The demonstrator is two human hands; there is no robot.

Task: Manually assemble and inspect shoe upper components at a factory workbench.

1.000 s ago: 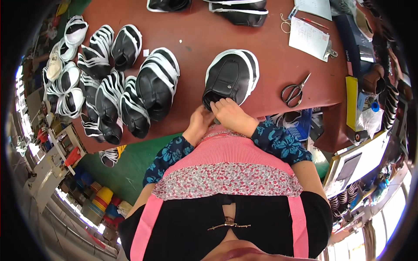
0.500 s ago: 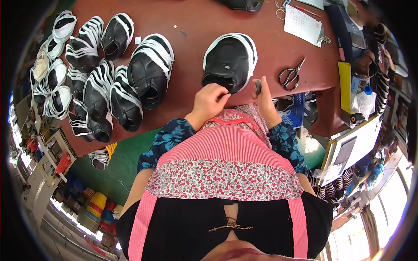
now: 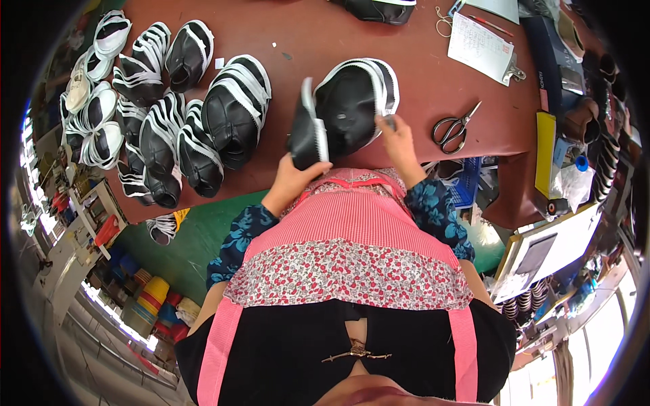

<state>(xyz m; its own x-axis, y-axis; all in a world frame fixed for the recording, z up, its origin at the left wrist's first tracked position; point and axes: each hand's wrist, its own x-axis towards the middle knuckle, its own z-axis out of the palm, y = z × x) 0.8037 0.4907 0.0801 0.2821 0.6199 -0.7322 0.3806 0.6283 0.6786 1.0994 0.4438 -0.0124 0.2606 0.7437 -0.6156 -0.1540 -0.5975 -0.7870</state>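
Observation:
My left hand (image 3: 295, 177) is closed on the near end of a black shoe upper (image 3: 308, 139) with a white zigzag-cut edge. This upper is tilted up and a little blurred, just left of a stack of black shoe uppers (image 3: 347, 95) with white edges. At the right side of that stack is my right hand (image 3: 401, 141), its fingers closed around a small dark object (image 3: 388, 122) whose kind I cannot make out. The thumb side of this hand is by the white edge of the stack.
More stacks of black-and-white shoe uppers (image 3: 235, 118) cover the left of the brown table (image 3: 271, 27). Black-handled scissors (image 3: 455, 128) lie to the right, below a clipboard with paper (image 3: 479, 49). A blue basket (image 3: 467, 186) sits under the right front edge.
My left hand has moved left and lifted one upper away from the stack. My right hand has come up and left to the stack's right edge, with the small dark object still in it.

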